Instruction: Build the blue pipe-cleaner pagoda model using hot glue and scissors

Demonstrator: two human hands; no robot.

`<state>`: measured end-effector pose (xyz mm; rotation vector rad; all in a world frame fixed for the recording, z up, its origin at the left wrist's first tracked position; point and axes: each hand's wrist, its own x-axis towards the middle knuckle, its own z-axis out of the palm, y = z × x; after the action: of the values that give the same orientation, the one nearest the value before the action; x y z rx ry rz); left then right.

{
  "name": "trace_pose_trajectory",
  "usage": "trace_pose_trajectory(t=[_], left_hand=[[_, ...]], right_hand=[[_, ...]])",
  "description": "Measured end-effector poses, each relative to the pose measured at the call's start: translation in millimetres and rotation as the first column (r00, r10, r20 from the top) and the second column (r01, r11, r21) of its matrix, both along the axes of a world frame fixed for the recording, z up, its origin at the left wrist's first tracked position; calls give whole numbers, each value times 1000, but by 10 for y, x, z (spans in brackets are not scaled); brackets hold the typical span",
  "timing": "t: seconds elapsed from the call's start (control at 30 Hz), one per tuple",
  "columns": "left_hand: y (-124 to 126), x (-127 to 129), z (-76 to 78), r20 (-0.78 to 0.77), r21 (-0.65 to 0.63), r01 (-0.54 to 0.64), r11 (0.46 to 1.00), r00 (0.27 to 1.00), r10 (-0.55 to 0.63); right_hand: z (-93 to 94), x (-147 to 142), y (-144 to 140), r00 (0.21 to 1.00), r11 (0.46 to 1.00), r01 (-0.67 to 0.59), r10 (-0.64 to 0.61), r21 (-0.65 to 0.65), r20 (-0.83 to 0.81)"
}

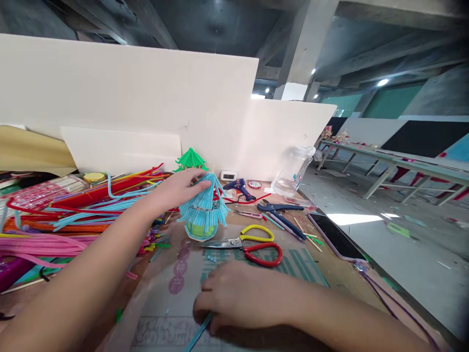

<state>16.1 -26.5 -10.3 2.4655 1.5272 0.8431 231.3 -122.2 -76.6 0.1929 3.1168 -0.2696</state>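
Note:
My left hand (180, 189) reaches forward and rests its fingers on the top of a small blue pipe-cleaner pavilion (203, 208), which stands upright on the cardboard sheet (234, 266). Near the front edge, my right hand (234, 298) lies palm down on the cardboard with its fingers closed over a blue pipe cleaner (198, 335) that sticks out below it. Scissors with one yellow and one red handle (252, 244) lie between the two hands. A green pavilion (190, 159) stands behind the blue one.
A heap of coloured pipe cleaners (73, 215) covers the left of the table. A blue glue gun (240, 188), blue pliers (280, 208), a phone (335, 237) and a clear jar (293, 171) lie at the right. White boards (128, 98) wall the back.

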Motion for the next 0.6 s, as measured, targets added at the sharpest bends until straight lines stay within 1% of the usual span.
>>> trace_pose_trajectory(t=[0.07, 0.1, 0.13, 0.2, 0.27, 0.37, 0.4, 0.43, 0.47, 0.5, 0.53, 0.57, 0.6], left_hand=[[-21, 6, -28, 18, 10, -21, 1000, 1000, 21], [-26, 0, -47, 37, 10, -30, 1000, 999, 29], [-27, -10, -67, 60, 8, -36, 999, 998, 36], [-24, -39, -104, 109, 6, -59, 998, 992, 58], [-18, -65, -122, 142, 2, -81, 997, 987, 80], [-10, -80, -117, 160, -31, -84, 996, 983, 88], [-5, -80, -113, 159, -48, -89, 995, 983, 96], [1, -81, -111, 157, -63, -103, 993, 981, 111], [8, -82, -113, 155, -74, -121, 990, 979, 131], [16, -84, -119, 154, -79, -138, 987, 977, 149], [22, -88, -130, 156, -79, -149, 986, 975, 160], [28, -93, -145, 160, -75, -151, 986, 974, 162], [32, -99, -162, 169, -66, -145, 987, 974, 154]], right_hand=[[-176, -84, -20, 999, 992, -47, 49, 116, -12], [-217, -95, 6, 999, 985, -38, 42, 167, -20], [-224, -84, 52, 999, 978, 6, 2, 208, -40], [-163, -9, 194, 983, 945, 179, -158, 274, -97], [-69, 111, 385, 926, 873, 376, -347, 309, -146], [-6, 302, 661, 856, 798, 513, -503, 315, -120], [-15, 356, 720, 811, 762, 583, -567, 280, -147], [-34, 400, 750, 772, 745, 636, -609, 203, -183], [-61, 434, 749, 751, 757, 650, -625, 70, -212], [-93, 454, 718, 754, 784, 612, -617, -103, -225], [-127, 459, 659, 782, 805, 519, -583, -289, -222], [-162, 445, 581, 826, 799, 397, -526, -452, -204], [-194, 413, 493, 865, 775, 304, -468, -554, -181]])
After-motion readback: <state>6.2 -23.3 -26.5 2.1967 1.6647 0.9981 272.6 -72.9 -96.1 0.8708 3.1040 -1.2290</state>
